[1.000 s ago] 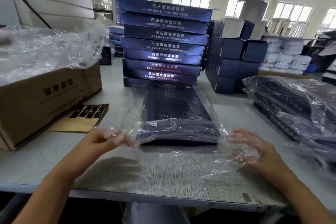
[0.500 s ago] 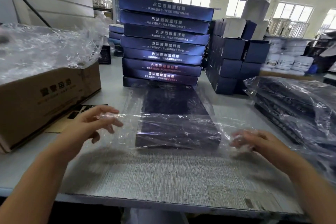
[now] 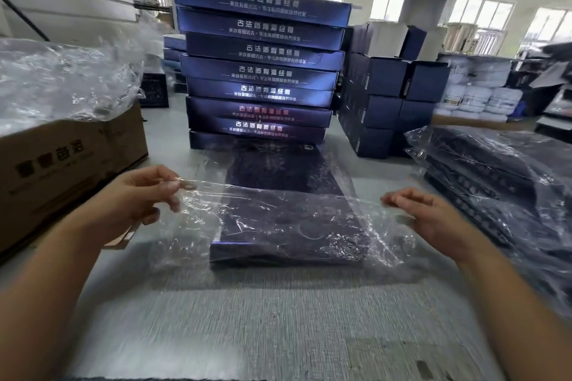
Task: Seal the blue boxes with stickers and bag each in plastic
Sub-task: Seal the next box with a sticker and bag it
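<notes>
i see a dark blue box [image 3: 288, 226] inside a clear, glinting bag [image 3: 185, 235]; the stack [image 3: 263, 71] behind is blue with white lettering, one line red; brown carton [image 3: 77, 158]; grey, finely ribbed mat [image 3: 278, 328].

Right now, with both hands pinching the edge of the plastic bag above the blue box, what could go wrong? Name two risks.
1. The plastic bag is stretched thin between the left hand and right hand; a hard pull may tear it or slip it free.
2. The stack of blue boxes just behind the bagged blue box sits unevenly; pushing the box forward might nudge it.
</notes>
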